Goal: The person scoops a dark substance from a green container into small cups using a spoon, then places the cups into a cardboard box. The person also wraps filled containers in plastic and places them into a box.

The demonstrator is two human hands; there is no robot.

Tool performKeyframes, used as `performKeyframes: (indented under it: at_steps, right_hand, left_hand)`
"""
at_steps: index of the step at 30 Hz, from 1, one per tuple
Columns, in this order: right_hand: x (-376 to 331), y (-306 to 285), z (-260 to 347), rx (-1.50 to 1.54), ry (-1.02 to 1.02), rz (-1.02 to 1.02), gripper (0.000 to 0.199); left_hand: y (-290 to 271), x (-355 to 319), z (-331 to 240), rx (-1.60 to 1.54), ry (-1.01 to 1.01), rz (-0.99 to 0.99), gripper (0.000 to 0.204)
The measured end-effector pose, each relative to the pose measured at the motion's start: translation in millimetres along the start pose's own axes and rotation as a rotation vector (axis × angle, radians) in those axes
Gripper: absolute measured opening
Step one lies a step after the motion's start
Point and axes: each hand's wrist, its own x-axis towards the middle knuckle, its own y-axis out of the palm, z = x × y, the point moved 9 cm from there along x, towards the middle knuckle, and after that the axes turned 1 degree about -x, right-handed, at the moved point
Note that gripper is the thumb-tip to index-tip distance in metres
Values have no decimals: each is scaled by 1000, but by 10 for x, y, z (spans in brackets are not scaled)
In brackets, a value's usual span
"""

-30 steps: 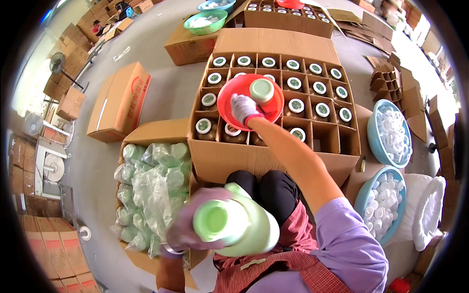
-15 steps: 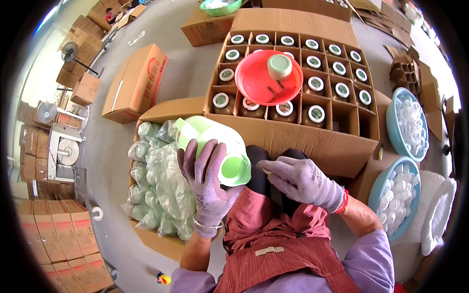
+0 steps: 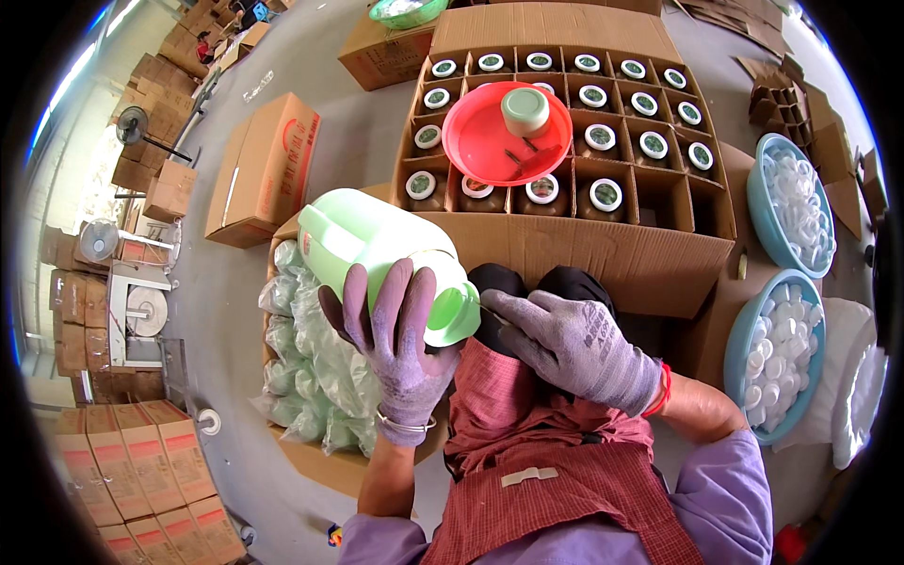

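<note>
My left hand [image 3: 400,344], in a grey-purple glove, is wrapped round the neck end of a pale green plastic jug [image 3: 363,231]. The jug lies tilted, its handle at the upper left and its open mouth [image 3: 450,318] toward my right hand. My gloved right hand [image 3: 584,348] is closed in a pinch at the rim of that mouth. A thin, narrow tool [image 3: 492,312] shows at its fingertips; most of it is hidden, so its kind cannot be made out.
Ahead stands a divided carton [image 3: 603,254] of white-capped flasks. On it rests a red basin [image 3: 461,151] with a pale green cup [image 3: 525,111] and thin dark tools. Left is a carton of bagged green pieces [image 3: 320,367]; right, blue basins [image 3: 808,372] of white plastic parts.
The jug has shifted up and left, showing more of its body, its mouth turned toward the right. My right hand has come to the rim with the thin tool.
</note>
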Motion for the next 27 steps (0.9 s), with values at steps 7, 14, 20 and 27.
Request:
performKeyframes:
  at_steps: [7,14,20,27]
  right_hand:
    - [86,-34,86,-430,-79,-43,23]
    - [142,64,87,-698,-67,9,26]
    - [60,286,-47,-609,6,118,25]
    - [103,401,-151,-38,105,206,15]
  left_hand:
    - [61,54,-27,33,-9,62,62]
    - [87,77,-36,63,30,65,59]
    - [118,-13,-12,120,52,25,55]
    - [146,-101,-17,232,166,28,57]
